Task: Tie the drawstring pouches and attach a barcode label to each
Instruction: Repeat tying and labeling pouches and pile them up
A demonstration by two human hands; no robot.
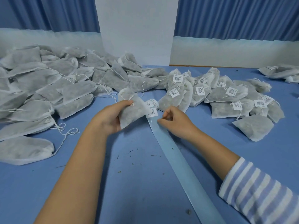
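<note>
Blue bench, pouch in your left hand

Blue curtains (56, 13) hang behind the blue bench (129, 175) you work at. Your left hand (106, 117) grips a pouch (131, 110) just above the bench, thumb on its front near the tied string, the other fingers curled behind it. Your right hand (174, 122) has its fingers curled, tips at the edge of the backing strip (178, 156) just below a barcode label (152, 113); you cannot tell whether they pinch it. That label lies beside the pouch's lower corner. Unlabelled pouches (48, 88) are heaped on your left, labelled pouches (226, 94) on your right
</note>
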